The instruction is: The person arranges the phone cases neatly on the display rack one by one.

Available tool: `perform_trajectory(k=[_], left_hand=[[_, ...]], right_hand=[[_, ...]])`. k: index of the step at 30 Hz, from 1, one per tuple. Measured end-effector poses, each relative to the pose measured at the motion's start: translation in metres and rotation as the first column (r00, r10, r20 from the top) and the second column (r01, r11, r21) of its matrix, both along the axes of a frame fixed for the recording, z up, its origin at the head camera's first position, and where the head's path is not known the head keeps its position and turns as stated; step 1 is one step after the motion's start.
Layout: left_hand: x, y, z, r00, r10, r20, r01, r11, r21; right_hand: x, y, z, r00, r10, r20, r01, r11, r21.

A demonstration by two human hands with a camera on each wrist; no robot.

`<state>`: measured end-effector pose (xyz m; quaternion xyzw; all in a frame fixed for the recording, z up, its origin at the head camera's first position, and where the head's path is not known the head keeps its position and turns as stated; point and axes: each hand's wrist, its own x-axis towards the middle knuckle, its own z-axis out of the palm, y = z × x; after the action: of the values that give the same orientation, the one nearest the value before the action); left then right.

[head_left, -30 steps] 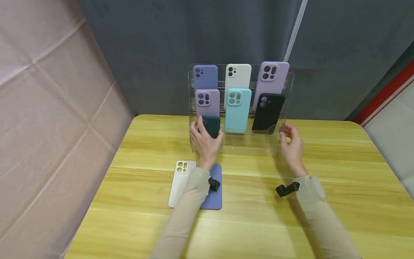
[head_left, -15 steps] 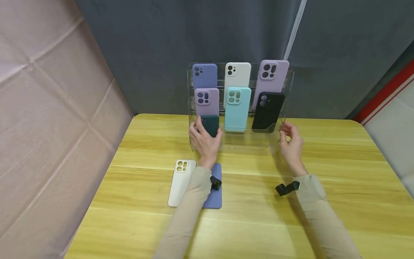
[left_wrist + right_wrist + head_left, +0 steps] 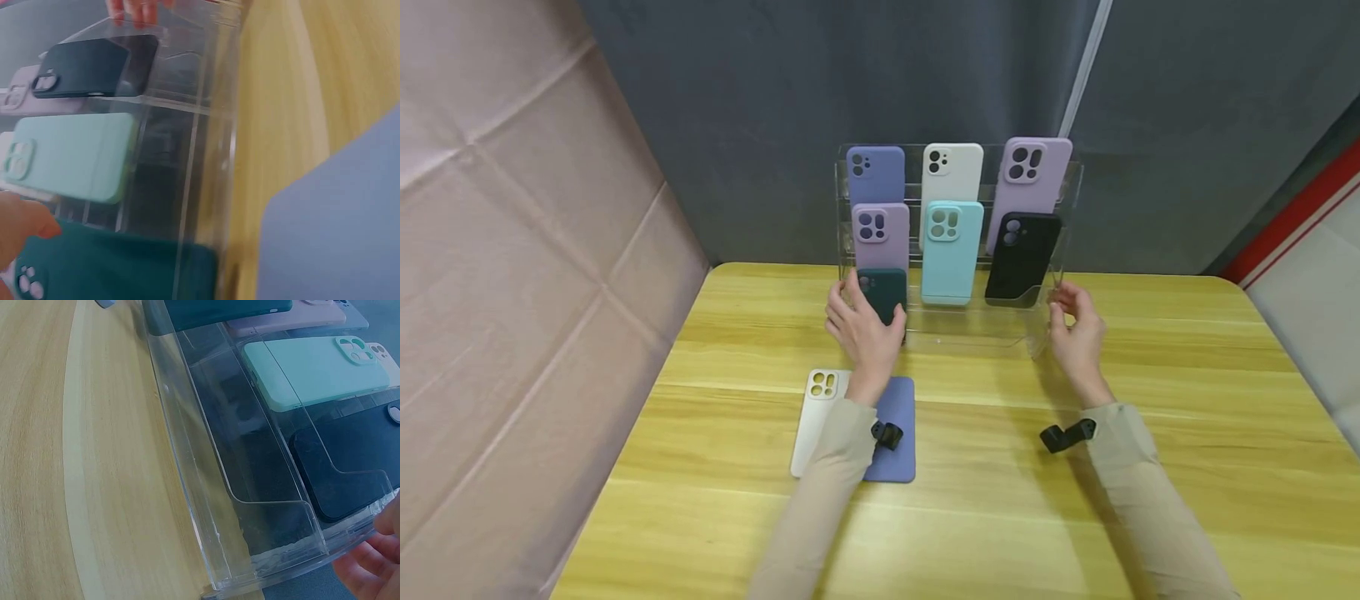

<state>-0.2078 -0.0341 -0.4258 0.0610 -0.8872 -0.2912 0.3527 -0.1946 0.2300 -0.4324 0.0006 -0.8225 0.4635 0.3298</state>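
In the head view, a dark green phone case [image 3: 883, 292] stands at the front left of a clear acrylic display rack [image 3: 955, 323]. My left hand [image 3: 868, 340] spans this case, index finger by its left edge and thumb at its right. The left wrist view shows the thumb [image 3: 37, 225] over the green case [image 3: 119, 262]. My right hand [image 3: 1078, 337] pinches the rack's right side panel with thumb and fingers; its fingertips also show at the right wrist view's lower right. Beside the green case are a turquoise case [image 3: 951, 262] and a black case [image 3: 1022, 254].
Behind stand a lilac case [image 3: 880, 233], blue case [image 3: 876, 179], white case [image 3: 958, 179] and larger lilac case [image 3: 1037, 183]. A white case [image 3: 820, 425] and a blue case [image 3: 898, 458] lie on the wooden table [image 3: 985, 517] under my left forearm. A grey curtain hangs behind.
My left hand has shifted slightly left and down, uncovering more of the dark green case, which sits nearly where it was. My right hand has stayed at the rack's side.
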Motion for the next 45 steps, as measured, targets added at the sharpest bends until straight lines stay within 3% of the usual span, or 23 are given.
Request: perform_trajectory(k=[8,15,23,29,35,42,45], left_hand=[[0.013,-0.023,0.007,0.997,-0.074,0.007,0.074,0.997,0.005],[0.024,-0.042,0.004,0.993,-0.114,0.042,0.114,0.993,0.002],[0.04,-0.058,-0.005,0.977,-0.143,0.155,0.145,0.989,-0.002],[0.047,-0.068,-0.017,0.962,-0.127,0.243,0.139,0.99,-0.032],[0.054,-0.074,-0.023,0.927,-0.12,0.357,0.145,0.988,-0.044],[0.059,-0.078,-0.028,0.848,-0.102,0.52,0.156,0.986,-0.062],[0.06,-0.079,-0.03,0.824,-0.092,0.558,0.155,0.986,-0.066]], right_hand=[[0.001,0.001,0.0,1.0,0.007,0.016,-0.007,1.0,-0.013],[0.001,0.001,0.001,1.0,-0.001,0.027,0.002,1.0,-0.002],[0.0,0.003,0.0,0.999,-0.001,0.035,0.001,1.0,-0.02],[0.0,0.003,0.0,0.999,-0.007,0.036,0.007,1.0,-0.014],[0.0,0.003,-0.001,0.999,-0.006,0.037,0.007,1.0,-0.012],[0.0,0.002,0.0,0.999,-0.01,0.03,0.011,1.0,-0.012],[0.0,0.001,0.0,0.999,-0.016,0.031,0.016,1.0,-0.006]])
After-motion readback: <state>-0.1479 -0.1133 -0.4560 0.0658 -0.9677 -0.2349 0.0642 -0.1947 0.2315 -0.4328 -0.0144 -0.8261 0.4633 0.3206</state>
